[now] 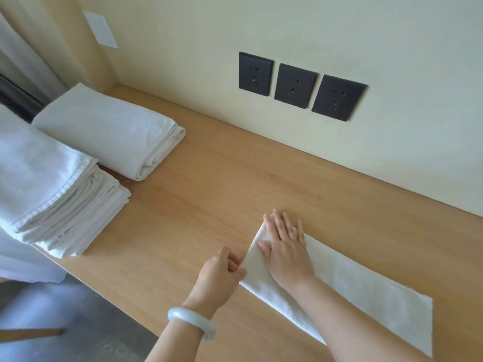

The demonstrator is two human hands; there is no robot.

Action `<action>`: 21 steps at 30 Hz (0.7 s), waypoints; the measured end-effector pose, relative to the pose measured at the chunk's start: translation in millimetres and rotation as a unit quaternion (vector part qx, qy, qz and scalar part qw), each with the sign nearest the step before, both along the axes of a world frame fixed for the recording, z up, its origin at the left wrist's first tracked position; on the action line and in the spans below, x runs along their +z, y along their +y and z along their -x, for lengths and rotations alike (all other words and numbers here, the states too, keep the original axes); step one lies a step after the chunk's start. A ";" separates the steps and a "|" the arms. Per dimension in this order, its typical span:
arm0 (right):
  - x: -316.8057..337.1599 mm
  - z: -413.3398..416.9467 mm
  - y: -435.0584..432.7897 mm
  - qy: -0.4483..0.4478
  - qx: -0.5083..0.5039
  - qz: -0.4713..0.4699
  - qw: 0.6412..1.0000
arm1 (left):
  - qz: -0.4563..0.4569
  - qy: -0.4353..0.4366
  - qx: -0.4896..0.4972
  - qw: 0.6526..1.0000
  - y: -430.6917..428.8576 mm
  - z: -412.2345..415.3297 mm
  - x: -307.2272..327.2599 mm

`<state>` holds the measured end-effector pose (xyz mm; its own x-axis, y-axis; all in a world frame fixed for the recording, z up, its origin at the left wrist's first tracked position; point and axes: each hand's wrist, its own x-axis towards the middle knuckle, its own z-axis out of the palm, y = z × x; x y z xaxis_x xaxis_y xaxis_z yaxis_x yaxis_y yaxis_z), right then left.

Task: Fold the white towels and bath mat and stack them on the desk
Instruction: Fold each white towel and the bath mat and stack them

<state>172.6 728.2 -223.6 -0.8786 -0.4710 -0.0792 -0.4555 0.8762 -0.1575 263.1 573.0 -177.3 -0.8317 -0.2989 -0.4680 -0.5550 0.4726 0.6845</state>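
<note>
Head view: right hand (286, 253) is pressing flat, fingers spread, on the white towel (352, 286); left hand (222, 274) is pinching its edge on the wooden desk (198, 205).

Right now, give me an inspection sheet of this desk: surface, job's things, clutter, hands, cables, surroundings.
Surface: wooden desk.
Job's things: long towel lying flat near the front; folded towel by the wall; folded stack at the left edge.
Clutter: nothing seen.
Hands: left hand pinches the long towel's end; right hand presses flat on it.
Cables: nothing seen.
Surroundings: three black sockets on the wall; curtain at left.
</note>
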 end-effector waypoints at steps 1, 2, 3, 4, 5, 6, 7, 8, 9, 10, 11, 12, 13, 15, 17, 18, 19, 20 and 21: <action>-1.1 1.7 -1.1 0.006 0.001 -0.005 1.000 | 0.006 0.006 -0.001 1.000 -1.2 -0.5 -0.8; -1.0 3.2 -1.5 0.010 0.004 -0.006 1.000 | 0.011 0.012 0.002 1.000 -2.4 -1.0 -1.7; -1.0 4.9 -1.6 0.017 0.008 -0.004 1.000 | 0.015 0.019 0.005 1.000 -3.7 -1.9 -2.5; -1.1 6.9 -1.2 0.022 0.013 -0.003 1.000 | 0.021 0.022 0.005 1.000 -5.2 -2.6 -3.1; -2.2 8.9 0.1 0.025 0.021 -0.002 0.999 | 0.026 0.023 0.003 0.999 -6.7 -3.8 -3.4; -2.8 11.6 1.6 0.027 0.031 -0.003 0.999 | 0.031 0.023 -0.003 0.999 -8.1 -4.6 -3.9; -3.3 15.0 2.2 0.029 0.044 -0.006 0.999 | 0.033 0.025 -0.009 0.999 -9.6 -5.8 -4.8; -4.0 18.7 2.2 0.029 0.057 -0.011 0.998 | 0.033 0.027 -0.014 0.999 -10.5 -7.2 -4.6; -4.8 21.7 1.5 0.029 0.067 -0.015 0.997 | 0.032 0.029 -0.015 0.999 -11.0 -8.3 -3.3; -4.8 24.0 0.2 0.029 0.073 -0.018 0.997 | 0.036 0.033 -0.016 0.999 -10.7 -8.2 -1.8; -3.8 25.3 -1.4 0.033 0.076 -0.018 0.996 | 0.046 0.037 -0.021 0.998 -8.8 -7.8 -0.2; -1.7 25.5 -3.0 0.037 0.075 -0.017 0.996 | 0.072 0.043 -0.034 0.996 -6.0 -7.1 1.8; 1.3 24.2 -4.8 0.044 0.066 -0.010 0.997 | 0.114 0.056 -0.051 0.991 -2.6 -6.2 4.3; 10.7 15.4 -8.1 0.072 0.019 0.012 0.997 | 0.193 0.115 -0.086 0.971 5.9 0.9 9.9; 14.1 0.3 -9.6 0.100 -0.037 0.035 0.994 | 0.215 0.171 -0.131 0.953 18.1 19.8 13.7; 11.1 -8.0 -8.3 0.103 -0.055 0.042 0.992 | 0.211 0.179 -0.163 0.947 25.7 31.9 13.6; 5.7 -16.6 -5.9 0.096 -0.067 0.044 0.992 | 0.212 0.175 -0.208 0.939 33.8 43.1 10.4; -1.8 -25.2 -1.7 0.083 -0.072 0.040 0.993 | 0.223 0.170 -0.260 0.924 40.5 51.9 2.7; -8.0 -32.9 4.2 0.066 -0.073 0.031 0.995 | 0.237 0.176 -0.301 0.907 44.1 58.3 -8.5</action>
<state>205.5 732.4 -231.7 -0.9388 -0.3379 0.0673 -0.3444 0.9250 -0.1606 204.8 617.1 -185.8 -0.9838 0.1604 -0.0802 0.1141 0.9048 0.4102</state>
